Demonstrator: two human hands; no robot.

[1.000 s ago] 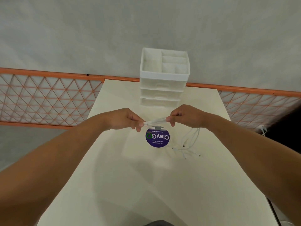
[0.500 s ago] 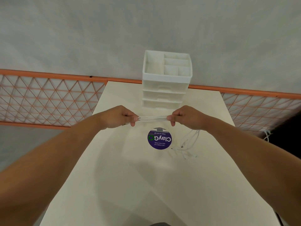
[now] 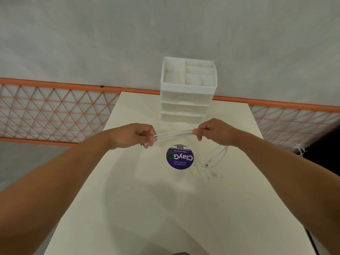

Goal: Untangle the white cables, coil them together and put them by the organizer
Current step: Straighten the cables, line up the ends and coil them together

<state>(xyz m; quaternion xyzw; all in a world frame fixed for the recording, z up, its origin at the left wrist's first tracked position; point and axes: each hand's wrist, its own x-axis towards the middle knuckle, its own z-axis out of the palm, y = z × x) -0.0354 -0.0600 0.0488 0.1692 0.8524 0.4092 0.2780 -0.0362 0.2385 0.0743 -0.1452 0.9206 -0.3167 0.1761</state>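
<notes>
Fingers (image 3: pixel 147 134) of my left hand (image 3: pixel 132 135) are pinched tight on one end of the white cables (image 3: pixel 174 134). My right hand (image 3: pixel 213 130) is pinched on them too, a bit farther along. Between my two hands the cables run side by side in a flat, straight band, held up above the table (image 3: pixel 147 208). I can see little plug ends poking out by my left fingers.

Past my right hand the cables drop down and lie loose on the table. Those loose ends (image 3: pixel 207 166) sit just beside the round purple sticker (image 3: pixel 180 157). They are spread out a little, but I cannot tell if any are still crossed.

I think the untangling part is mostly done, because the strands between my hands look neat and do not twist over each other. The coiling has not started yet; I see no loops at all. So I still have to wind the cables into one bundle.

After that I have to put the bundle by the white organizer (image 3: pixel 187 100). It stands at the far end of the table, just behind my hands. The table beside it looks bare.
</notes>
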